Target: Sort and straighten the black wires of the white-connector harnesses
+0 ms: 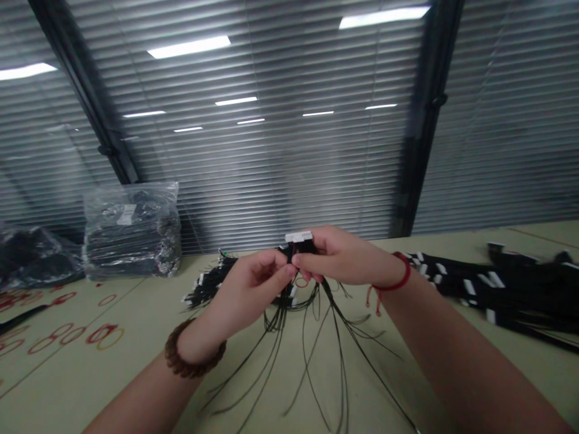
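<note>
A white connector [298, 237] tops a bundle of thin black wires [337, 313], whose loose ends fan out downward over the table. My left hand [253, 280], with a brown bead bracelet at the wrist, pinches the bundle just below the connector from the left. From the right, my right hand [346, 256], wearing a red string bracelet, grips the wires and the connector's edge between thumb and fingers. The fingertips of both hands nearly meet. A small red loop [302, 282] shows just below them, partly hidden.
Red rubber bands [67, 333] lie on the left of the table [149, 337], near a black-bladed tool [22, 317]. Clear bags of black cables [133, 232] stand behind them. More black wire bundles [520, 289] lie at right, others [205, 283] behind my left hand.
</note>
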{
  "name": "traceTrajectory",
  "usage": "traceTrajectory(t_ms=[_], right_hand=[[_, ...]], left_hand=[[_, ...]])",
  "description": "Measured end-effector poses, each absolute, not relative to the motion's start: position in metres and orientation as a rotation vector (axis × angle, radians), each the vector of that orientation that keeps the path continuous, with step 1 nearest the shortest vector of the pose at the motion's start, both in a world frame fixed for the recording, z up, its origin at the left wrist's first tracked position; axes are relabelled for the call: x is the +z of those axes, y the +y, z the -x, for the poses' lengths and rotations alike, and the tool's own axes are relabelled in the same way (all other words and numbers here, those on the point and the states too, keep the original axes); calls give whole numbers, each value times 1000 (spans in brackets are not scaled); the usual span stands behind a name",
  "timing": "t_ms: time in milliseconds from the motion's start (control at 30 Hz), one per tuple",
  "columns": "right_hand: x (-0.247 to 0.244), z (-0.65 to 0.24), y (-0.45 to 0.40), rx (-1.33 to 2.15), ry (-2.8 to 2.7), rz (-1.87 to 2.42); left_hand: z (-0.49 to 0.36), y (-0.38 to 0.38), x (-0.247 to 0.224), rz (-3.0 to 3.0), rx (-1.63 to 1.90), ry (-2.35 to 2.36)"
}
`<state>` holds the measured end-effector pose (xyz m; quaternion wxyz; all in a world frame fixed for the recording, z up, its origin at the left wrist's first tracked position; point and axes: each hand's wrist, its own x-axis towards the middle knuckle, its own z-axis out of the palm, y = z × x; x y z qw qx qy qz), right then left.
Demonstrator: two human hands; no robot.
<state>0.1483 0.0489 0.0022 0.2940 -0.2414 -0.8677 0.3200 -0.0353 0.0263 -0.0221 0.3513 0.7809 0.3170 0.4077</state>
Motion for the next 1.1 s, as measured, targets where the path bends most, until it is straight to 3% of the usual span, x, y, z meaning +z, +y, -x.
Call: traceTrajectory(t_ms=[1100], right_hand=[[3, -143, 48, 947, -2032, 659]], left_hand=[[41, 16, -11, -2023, 1167, 894]])
